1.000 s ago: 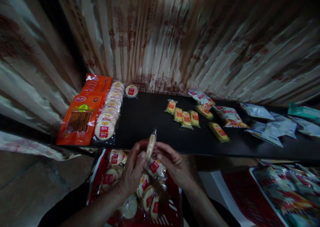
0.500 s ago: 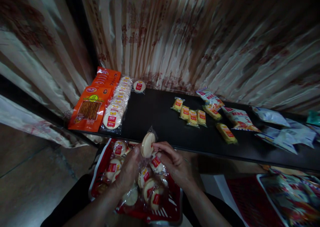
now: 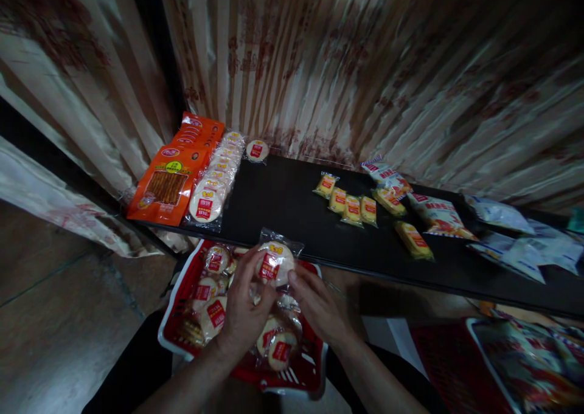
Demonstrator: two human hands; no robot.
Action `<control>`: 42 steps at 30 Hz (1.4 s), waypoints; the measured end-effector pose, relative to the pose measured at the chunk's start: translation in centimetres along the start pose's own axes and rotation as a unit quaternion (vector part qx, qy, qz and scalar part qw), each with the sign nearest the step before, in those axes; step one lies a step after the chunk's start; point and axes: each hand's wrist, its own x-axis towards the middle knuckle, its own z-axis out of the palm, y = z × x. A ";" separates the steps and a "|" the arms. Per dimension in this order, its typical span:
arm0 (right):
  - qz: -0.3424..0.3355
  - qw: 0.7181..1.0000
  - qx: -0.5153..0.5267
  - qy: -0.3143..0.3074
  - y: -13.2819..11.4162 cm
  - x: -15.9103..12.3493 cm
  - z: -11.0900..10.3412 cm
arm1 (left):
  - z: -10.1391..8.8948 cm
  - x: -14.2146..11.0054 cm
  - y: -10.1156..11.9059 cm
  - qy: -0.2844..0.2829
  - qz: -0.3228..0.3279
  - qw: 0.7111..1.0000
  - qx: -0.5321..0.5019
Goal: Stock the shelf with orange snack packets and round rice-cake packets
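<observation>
Between my two hands is a round wrapped rice cracker [image 3: 276,262], its red and yellow label facing up at me. My left hand [image 3: 246,304] grips its left side, fingers and thumb closed on the wrapper. The fingers of my right hand [image 3: 317,298] pinch its right edge. Both hands are above a red basket [image 3: 177,317] with a white rim, which holds several more wrapped crackers. On the black shelf [image 3: 278,195] beyond, a row of overlapping rice crackers [image 3: 207,201] runs back from the front edge. One single cracker [image 3: 257,151] lies right of the row's far end.
Orange snack bags [image 3: 164,183] overlap at the shelf's left end. Several small yellow packets [image 3: 352,209] lie mid-shelf, with white-and-red bags [image 3: 440,215] and pale bags [image 3: 524,256] further right. A second basket [image 3: 479,347] of snack bags stands at lower right. Curtains [image 3: 292,67] hang behind.
The held cracker has turned from edge-on to label-up, and my left hand has shifted up and right around it. The view has shifted slightly.
</observation>
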 end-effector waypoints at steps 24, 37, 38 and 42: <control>-0.030 0.997 -0.048 0.058 -3.4 1.2 1.2 | -0.5 1.5 -0.1 0.053 0.148 0.978 0.139; -0.031 0.984 -0.115 0.136 -5.6 2.8 -0.5 | 0.3 5.8 0.6 -0.056 0.200 0.971 0.118; -0.034 0.984 -0.107 0.140 -5.6 3.1 -0.7 | 0.4 6.3 0.6 -0.064 0.204 0.970 0.113; -0.031 0.987 -0.068 0.143 -5.6 4.2 -1.8 | 1.0 8.5 0.6 -0.100 0.214 0.966 0.104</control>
